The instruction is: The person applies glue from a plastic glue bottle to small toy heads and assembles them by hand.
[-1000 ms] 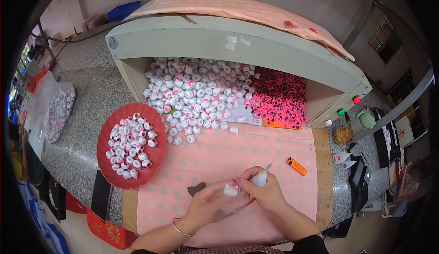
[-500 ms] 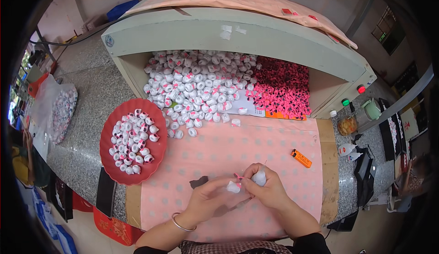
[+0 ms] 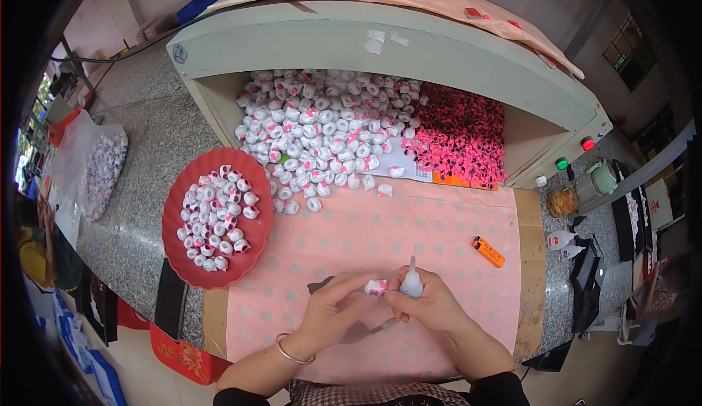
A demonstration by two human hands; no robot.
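A speckled stone table is seen across the frame, covered at centre by a pink dotted cloth, with a red tray at left. At lower centre, a small white-and-pink piece is pinched by the left hand and a small glue bottle is gripped by the right hand. The bottle's nozzle, tilted before, is now pointed upright.

Granite counter is carrying a pink dotted cloth, red plate and orange lighter lying there.

Small assembly workshop: granite bench carrying heaps of white caps and pink parts, red tray holding finished pieces, machine housing looming behind.
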